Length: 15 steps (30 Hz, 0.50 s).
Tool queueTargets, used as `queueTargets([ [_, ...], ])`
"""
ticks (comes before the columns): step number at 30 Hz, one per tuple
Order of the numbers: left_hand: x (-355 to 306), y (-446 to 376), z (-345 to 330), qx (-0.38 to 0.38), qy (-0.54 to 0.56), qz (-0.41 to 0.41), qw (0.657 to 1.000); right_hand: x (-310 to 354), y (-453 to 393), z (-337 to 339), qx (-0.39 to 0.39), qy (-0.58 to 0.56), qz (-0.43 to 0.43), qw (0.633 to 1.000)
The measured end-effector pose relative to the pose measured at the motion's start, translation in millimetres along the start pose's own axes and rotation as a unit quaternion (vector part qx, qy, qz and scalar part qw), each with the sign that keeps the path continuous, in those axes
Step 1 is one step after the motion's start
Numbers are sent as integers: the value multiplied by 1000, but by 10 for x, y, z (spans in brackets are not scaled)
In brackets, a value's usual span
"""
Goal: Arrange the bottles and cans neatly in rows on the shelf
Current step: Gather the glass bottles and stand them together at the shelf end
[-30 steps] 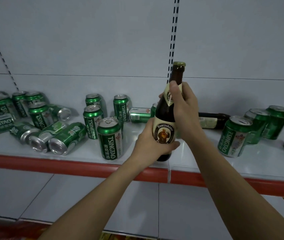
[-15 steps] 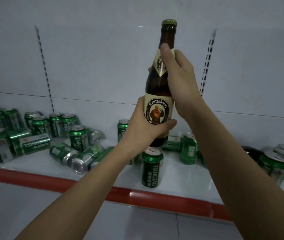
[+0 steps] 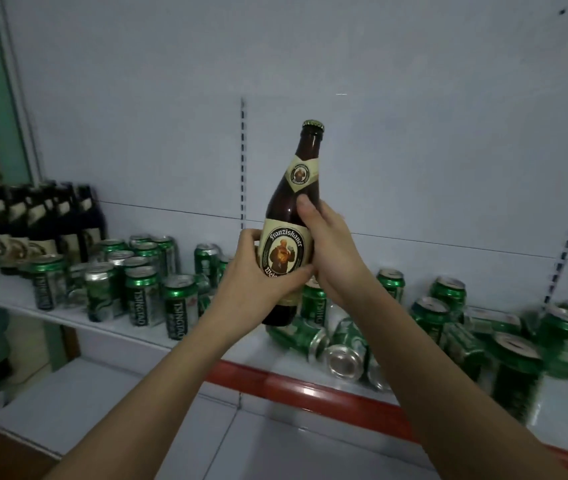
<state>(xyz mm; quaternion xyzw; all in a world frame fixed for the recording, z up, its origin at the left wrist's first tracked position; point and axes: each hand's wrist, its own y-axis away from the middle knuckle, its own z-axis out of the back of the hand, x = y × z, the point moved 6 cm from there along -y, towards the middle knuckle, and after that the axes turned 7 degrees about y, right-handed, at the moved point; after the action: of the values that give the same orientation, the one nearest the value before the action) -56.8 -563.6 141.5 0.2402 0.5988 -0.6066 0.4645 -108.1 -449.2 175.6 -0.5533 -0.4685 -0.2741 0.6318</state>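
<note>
A: We have the brown beer bottle point(image 3: 287, 244) up in front of us, lifted clear of the shelf point(image 3: 68, 317) and leaning a little to the right at the top. Its gold cap is on and the cream label faces us.

B: And our grip? We see the left hand point(image 3: 258, 282) wrapped round the lower body, fingers curled behind the label's left edge and the thumb across its lower part.

A: Yes, and the right hand point(image 3: 331, 251) clasps the other side, thumb lying up along the glass just under the neck label, fingers curled out of sight behind. Both hands are closed on the bottle.

B: Below it, on the shelf, we count a group of green cans point(image 3: 144, 292) standing upright to the left, close together in rough rows.

A: To the right they are a jumble. One fallen can point(image 3: 343, 362) lies on its side at the red front edge point(image 3: 296, 382), its silver base towards us, with another fallen one just beside it under the bottle's base.

B: More cans point(image 3: 514, 362) stand or lean farther right; blur keeps us from telling which touch.

A: At the far left of the shelf we see dark bottles point(image 3: 50, 220) standing upright in a tight cluster against the back panel point(image 3: 171, 116).

B: And a lower shelf point(image 3: 102, 403) shows beneath our forearms.
</note>
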Motion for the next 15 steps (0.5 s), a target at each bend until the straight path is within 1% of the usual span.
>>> queueTargets([
  [3, 154, -20, 417, -32, -25, -13, 999, -144, -168, -451, -19, -13, -15, 1000],
  [7, 409, -167, 854, -42, -48, -19, 998, -300, -483, -965, 9, -9, -21, 1000],
  [11, 695, -426, 1361, -77, -34, -23, 996, -401, -923, -1514, 81, 29, -21, 996],
  [15, 964, -696, 1931, -119, -39, -32, 992, -441, -1423, -2024, 177, 148, -2, 973],
])
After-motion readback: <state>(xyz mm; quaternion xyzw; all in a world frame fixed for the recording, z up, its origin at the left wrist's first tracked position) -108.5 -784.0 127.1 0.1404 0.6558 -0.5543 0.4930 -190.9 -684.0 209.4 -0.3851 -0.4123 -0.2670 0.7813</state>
